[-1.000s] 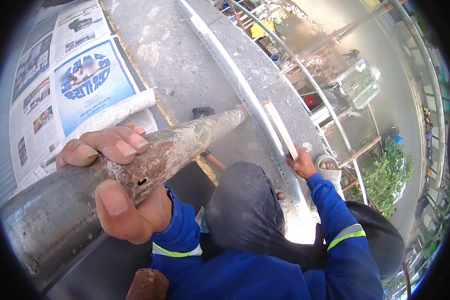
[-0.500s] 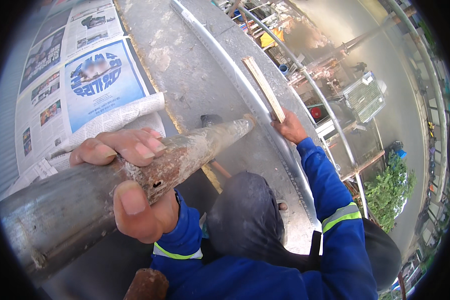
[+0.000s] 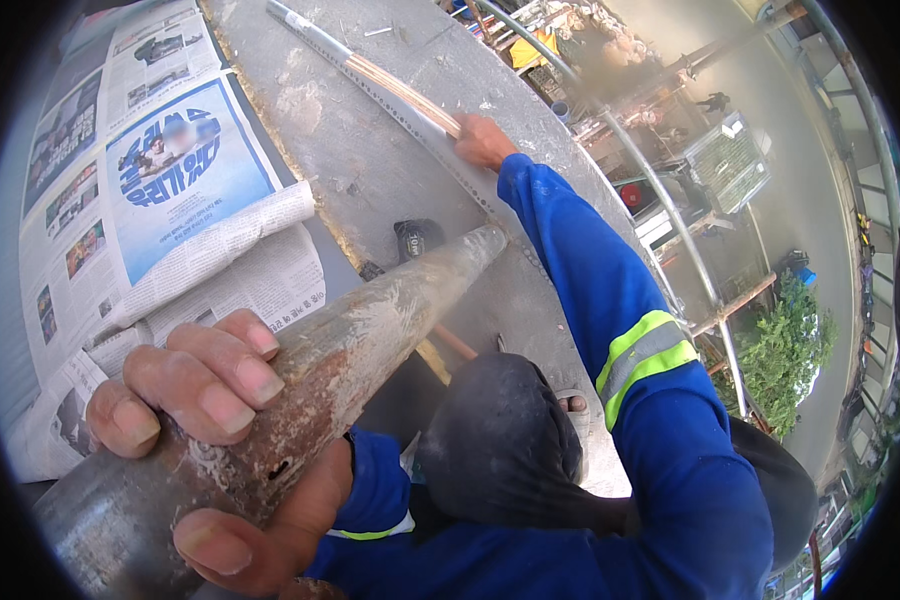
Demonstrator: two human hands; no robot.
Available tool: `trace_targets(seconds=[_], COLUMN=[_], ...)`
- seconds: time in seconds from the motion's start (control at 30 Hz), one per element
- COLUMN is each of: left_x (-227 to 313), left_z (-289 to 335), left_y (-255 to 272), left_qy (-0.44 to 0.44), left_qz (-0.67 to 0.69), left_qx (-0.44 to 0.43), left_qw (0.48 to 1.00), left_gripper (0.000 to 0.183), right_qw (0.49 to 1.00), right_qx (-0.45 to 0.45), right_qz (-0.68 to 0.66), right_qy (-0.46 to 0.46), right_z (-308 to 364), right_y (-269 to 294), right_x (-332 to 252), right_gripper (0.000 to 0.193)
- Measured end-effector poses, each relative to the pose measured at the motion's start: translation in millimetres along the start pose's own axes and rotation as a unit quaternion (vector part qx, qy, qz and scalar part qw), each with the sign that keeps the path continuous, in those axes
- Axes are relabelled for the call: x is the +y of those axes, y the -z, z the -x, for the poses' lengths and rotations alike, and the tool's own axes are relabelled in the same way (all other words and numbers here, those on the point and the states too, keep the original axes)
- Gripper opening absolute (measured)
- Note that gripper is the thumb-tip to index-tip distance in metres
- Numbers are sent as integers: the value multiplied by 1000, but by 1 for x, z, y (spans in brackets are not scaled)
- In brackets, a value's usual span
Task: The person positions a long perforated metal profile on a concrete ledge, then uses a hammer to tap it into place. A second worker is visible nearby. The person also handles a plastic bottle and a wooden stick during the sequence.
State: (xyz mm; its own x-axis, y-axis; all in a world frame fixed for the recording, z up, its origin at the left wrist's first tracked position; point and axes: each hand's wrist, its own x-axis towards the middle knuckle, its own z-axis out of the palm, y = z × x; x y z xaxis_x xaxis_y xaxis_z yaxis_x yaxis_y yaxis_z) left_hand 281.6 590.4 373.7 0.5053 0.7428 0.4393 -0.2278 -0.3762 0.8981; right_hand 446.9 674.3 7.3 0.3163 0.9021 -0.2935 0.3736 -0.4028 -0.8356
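My left hand (image 3: 200,380) is wrapped round a thick, rusty metal pipe (image 3: 370,315) that slants across the lower left, its fingers over the top and its thumb below. My right arm stretches forward. My right hand (image 3: 485,143) is closed on the near end of a thin wooden strip (image 3: 405,95). That strip lies along a long, pale, perforated metal edge strip (image 3: 305,30) on the grey concrete ledge (image 3: 320,130). I cannot tell whether wood and metal touch. Near the pipe's far end sits a small black object (image 3: 418,238), perhaps a tape measure.
Printed newspaper sheets (image 3: 195,170) cover the surface at left, their near edge curled up. My dark-clothed knee (image 3: 495,430) is below the pipe. An orange-brown stick (image 3: 453,342) pokes out beside it. Beyond the ledge, scaffold tubes (image 3: 650,180) stand over a street far below, with a tree (image 3: 785,350).
My right hand has moved forward and left with the wooden strip, which has swung from slanting over the ledge to lying along the metal strip. My left hand and the pipe appear slightly lower.
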Motion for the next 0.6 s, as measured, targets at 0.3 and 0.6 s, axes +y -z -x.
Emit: trace_targets(seconds=[0.3,0.6], left_x=[2,-5], left_z=[-2,-2], left_y=[9,16], left_qy=[9,29], left_qz=[34,5], left_qx=[-8,67], left_qw=[999,997], left_gripper=[46,36], right_qw=[991,983], right_qx=[67,-7], right_qz=[108,161], right_qy=[30,84], right_z=[-6,162], right_y=[7,233], right_x=[-17,10], right_gripper=[31,29])
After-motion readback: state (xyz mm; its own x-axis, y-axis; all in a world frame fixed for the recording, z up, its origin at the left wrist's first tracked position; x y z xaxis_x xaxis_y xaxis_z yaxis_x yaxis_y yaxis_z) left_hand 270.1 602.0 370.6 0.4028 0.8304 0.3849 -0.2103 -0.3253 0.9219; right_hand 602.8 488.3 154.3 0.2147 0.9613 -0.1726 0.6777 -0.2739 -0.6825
